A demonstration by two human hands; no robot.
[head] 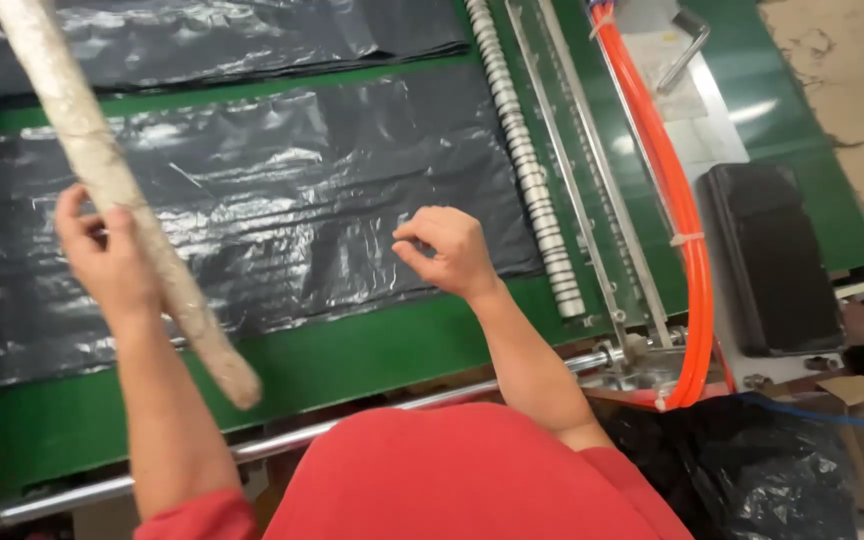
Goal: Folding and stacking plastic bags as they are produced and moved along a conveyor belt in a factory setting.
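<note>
My left hand (107, 255) grips a long pale stick wrapped in tape (102, 170), held slanted from the upper left down to its blunt end near the table's front. My right hand (447, 250) rests with fingers curled, pinching the near edge of a flat stack of black plastic bags (282, 200) that lies on the green belt (352, 350). A second sheet of black plastic (202, 35) lies farther back.
A ribbed white roller (527, 160) and metal rails (592, 180) run along the right of the bags. An orange hose (677, 200) curves beside them. A black box (767, 250) sits at right, a crumpled black bag (752, 470) at lower right, a steel bar (282, 440) in front.
</note>
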